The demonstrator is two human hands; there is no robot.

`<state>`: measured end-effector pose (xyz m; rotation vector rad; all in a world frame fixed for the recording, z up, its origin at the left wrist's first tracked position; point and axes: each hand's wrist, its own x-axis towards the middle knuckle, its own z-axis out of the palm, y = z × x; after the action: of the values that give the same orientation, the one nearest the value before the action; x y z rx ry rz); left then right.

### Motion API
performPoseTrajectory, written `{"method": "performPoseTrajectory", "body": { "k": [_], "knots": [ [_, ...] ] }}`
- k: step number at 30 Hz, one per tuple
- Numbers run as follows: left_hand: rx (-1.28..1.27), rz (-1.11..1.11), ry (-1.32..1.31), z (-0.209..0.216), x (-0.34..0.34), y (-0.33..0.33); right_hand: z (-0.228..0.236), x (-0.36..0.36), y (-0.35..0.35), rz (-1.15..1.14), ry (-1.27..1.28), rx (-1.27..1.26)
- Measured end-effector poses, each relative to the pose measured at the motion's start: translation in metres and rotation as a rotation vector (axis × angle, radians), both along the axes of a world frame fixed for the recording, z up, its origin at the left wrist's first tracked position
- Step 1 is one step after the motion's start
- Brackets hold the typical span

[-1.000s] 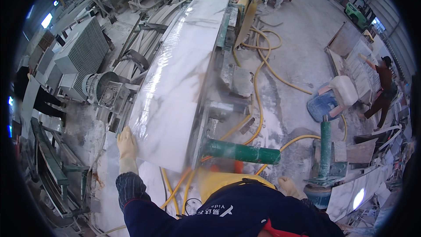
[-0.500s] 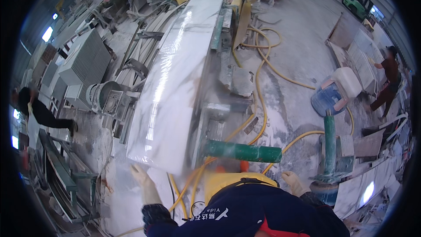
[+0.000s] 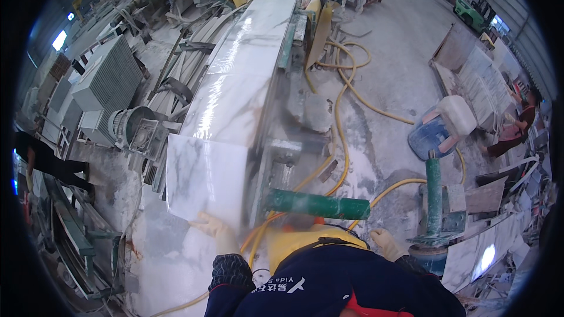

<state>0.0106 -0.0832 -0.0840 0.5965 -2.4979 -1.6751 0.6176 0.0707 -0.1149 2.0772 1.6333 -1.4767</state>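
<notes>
- Left hand (image 3: 216, 233): gloved, at the near edge of the pale panel (image 3: 208, 176), fingers extended and apparently in contact. Whether it grips the edge cannot be told.
- Right hand (image 3: 385, 242): gloved, well apart from the left, fingers loosely curled, to the right of the yellow apron (image 3: 294, 242). No held object is visible; the palm is hidden.
- Panel position: in front of the person, left of the green cylinder (image 3: 320, 204), at the near end of the long marble strip (image 3: 244, 76).
- Panel status: a distinct edge separates it from the strip, and its left corner projects beyond the strip's left side. Judged from this layout, the panel is at the strip but not in line with it. Completion of any surface or edge work cannot be determined.
- Panel orientation: veined face up, far edge running across the strip. Its long axis is uncertain because of lens distortion.
- Strip status and orientation: laid out, glossy face up. Its long axis points away from the person, leaning right toward the far end, left of the yellow hose (image 3: 345, 111).
</notes>
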Motion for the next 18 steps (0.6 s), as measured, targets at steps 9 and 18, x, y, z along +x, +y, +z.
{"method": "performPoseTrajectory", "body": {
  "k": [9, 18],
  "knots": [
    [-0.020, -0.002, 0.009, -0.017, -0.002, -0.004, 0.006, 0.018, 0.004, -0.008, -0.010, 0.151],
    [0.003, -0.022, 0.120, -0.029, 0.008, -0.006, 0.111, -0.096, 0.043, -0.211, 0.093, 0.553]
  ]
}}
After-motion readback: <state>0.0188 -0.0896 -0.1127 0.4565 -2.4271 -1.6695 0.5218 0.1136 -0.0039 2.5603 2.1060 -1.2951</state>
